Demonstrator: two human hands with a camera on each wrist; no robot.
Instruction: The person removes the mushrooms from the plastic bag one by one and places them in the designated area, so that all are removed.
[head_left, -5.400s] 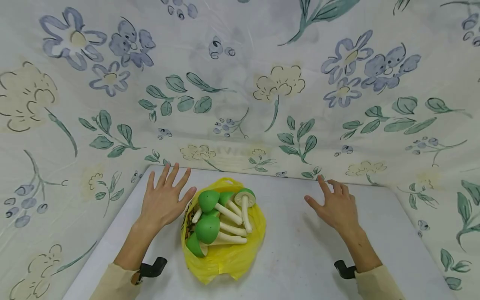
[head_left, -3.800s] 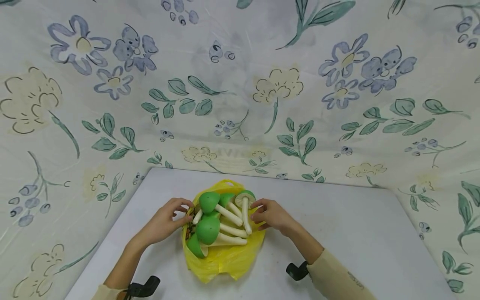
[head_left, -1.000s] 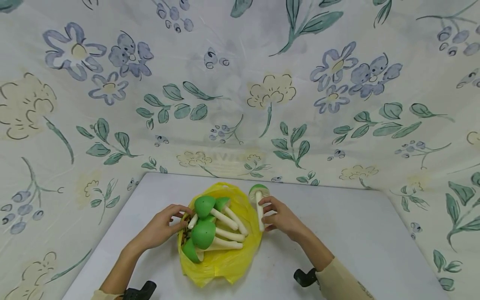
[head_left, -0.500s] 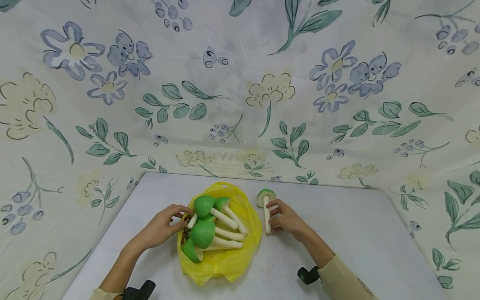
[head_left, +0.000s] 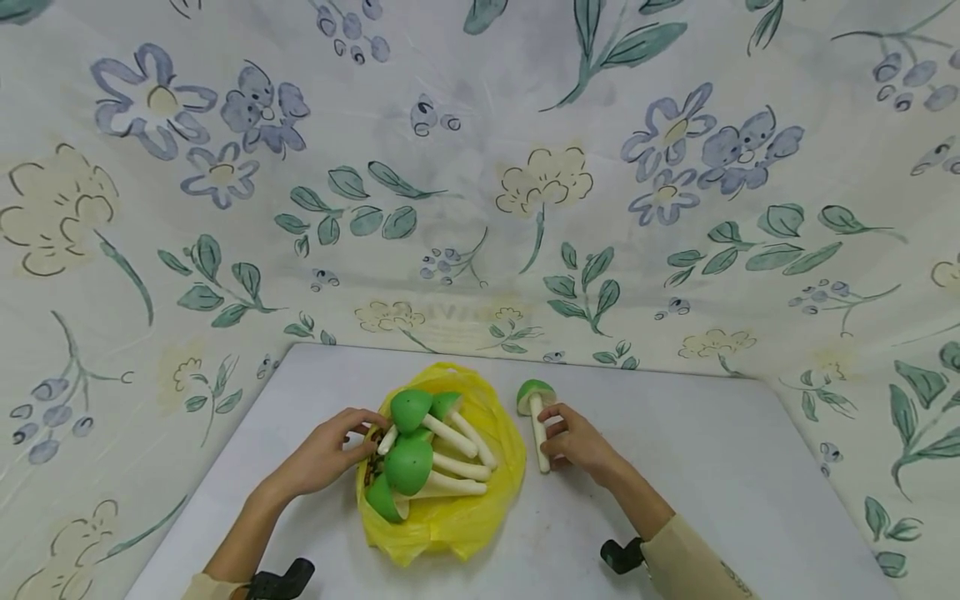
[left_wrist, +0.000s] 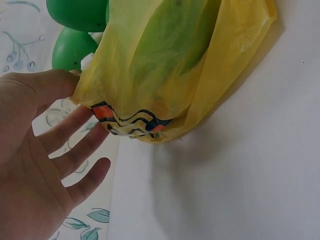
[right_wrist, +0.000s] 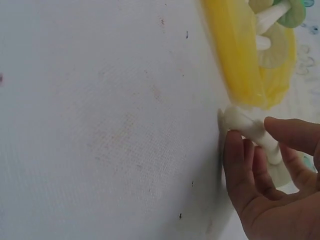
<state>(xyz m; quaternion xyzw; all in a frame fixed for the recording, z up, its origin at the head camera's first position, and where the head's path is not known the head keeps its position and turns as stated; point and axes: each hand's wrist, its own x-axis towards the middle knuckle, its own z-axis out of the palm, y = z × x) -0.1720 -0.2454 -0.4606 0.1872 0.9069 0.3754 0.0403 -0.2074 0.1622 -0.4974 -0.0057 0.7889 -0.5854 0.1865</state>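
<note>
A yellow plastic bag lies spread on the white table, with several green-capped model mushrooms piled on it, their white stems pointing right. My left hand pinches the bag's left edge between thumb and fingers; in the left wrist view, dark and orange print shows on the bag just beyond the fingertips. Right of the bag, my right hand holds one mushroom by its stem, cap pointing away from me. In the right wrist view, thumb and fingers close around the white stem, low over the tabletop.
The white table extends to the right of my right hand. Floral-printed cloth rises behind the table and along both sides. A black wrist mount sits on the left forearm, another mount on the right.
Both hands have come in to the bag from their spread position. The right hand has taken one mushroom off the pile and moved it right, with a further slight shift rightward and nearer lately.
</note>
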